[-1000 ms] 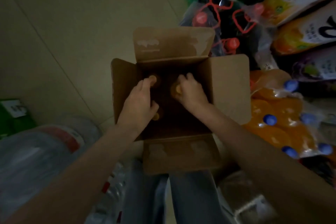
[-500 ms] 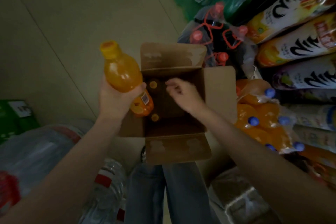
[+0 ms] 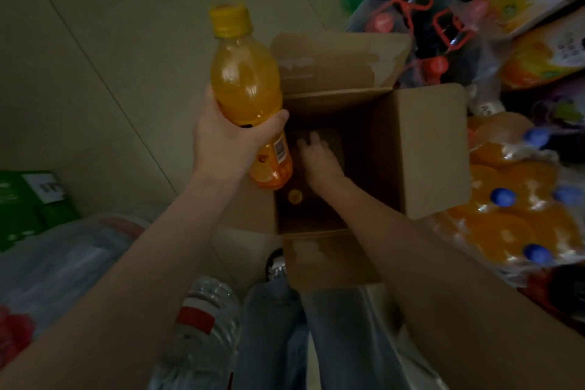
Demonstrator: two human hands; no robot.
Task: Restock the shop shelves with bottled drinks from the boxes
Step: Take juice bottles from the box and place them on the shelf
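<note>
Head view: left hand (image 3: 226,139) wrapped around orange bottle (image 3: 250,95) (yellow cap up), over open box (image 3: 421,149); right hand (image 3: 318,157) deep inside, finger state indiscernible.

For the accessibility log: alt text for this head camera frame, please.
The left hand holds an orange drink bottle above an open cardboard box, while the right hand reaches down inside it. One yellow bottle cap shows in the box; wrapped drink packs lie alongside.
</note>
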